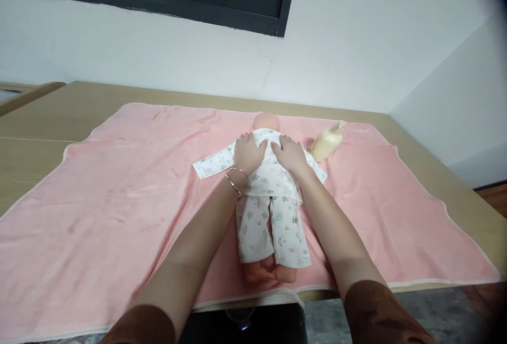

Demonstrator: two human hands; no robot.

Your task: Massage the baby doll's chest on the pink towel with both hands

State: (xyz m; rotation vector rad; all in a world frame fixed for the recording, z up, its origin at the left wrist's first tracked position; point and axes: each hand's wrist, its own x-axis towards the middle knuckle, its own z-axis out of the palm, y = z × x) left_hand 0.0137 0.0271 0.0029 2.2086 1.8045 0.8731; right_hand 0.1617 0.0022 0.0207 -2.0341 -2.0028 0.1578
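A baby doll (273,180) in white printed pyjamas lies on a pink blanket (119,196), its bare head away from me and its feet toward me. Both of my hands rest on the upper part of its body. My left hand (249,153), with a bracelet (234,181) at the wrist, lies flat on the left side, fingers stretched out. On the other side my right hand (290,154) lies flat too, its fingers spread. The two thumbs point toward each other with cloth showing between them. Neither hand grasps anything.
A cream-coloured pump bottle (327,141) lies tilted on the blanket, right of the doll. The wooden table (35,146) meets a white wall (198,59) at the back, below a dark window frame (277,1). A black object with a small blue light (244,328) is below the front edge.
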